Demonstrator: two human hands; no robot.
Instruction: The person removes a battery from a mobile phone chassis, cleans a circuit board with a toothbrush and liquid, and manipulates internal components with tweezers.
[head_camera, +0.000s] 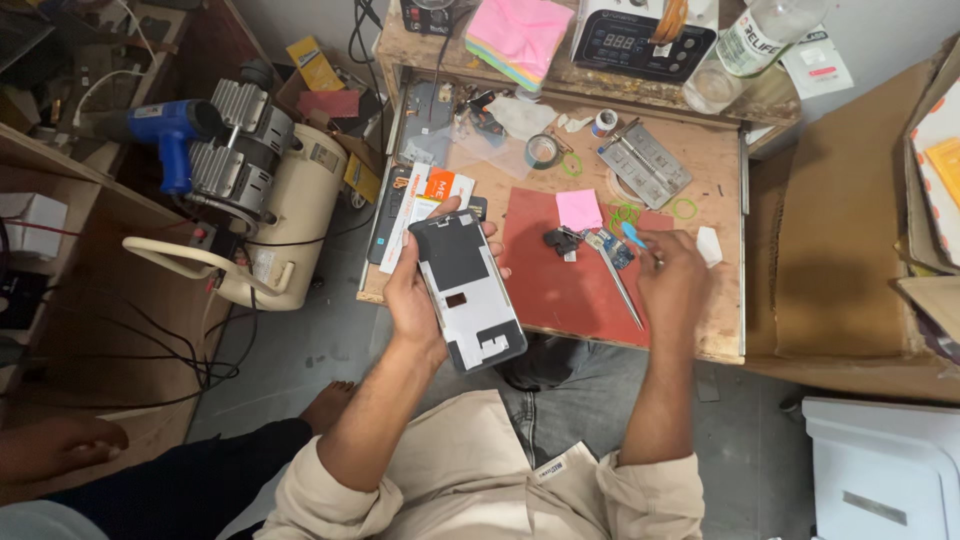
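My left hand (415, 295) holds an opened phone body (467, 288), its bare grey and white inner side facing up, over the front left of the small wooden table (725, 190). My right hand (672, 275) rests on the red mat (560, 285) and pinches a thin blue tool (634, 236). Beside that hand, metal tweezers (622, 290) lie on the mat. A small blue circuit board (612, 247) and a dark small part (560, 240) sit just left of my right hand. A pink sticky note (579, 209) lies on the mat's upper edge.
A roll of tape (543, 151), a metal clamp plate (645, 163) and green rubber bands (625, 212) lie further back. On the shelf stand a pink paper pad (520, 35), a display unit (640, 40) and a clear bottle (765, 30). A cream compressor (280, 215) stands left; cardboard (850, 250) right.
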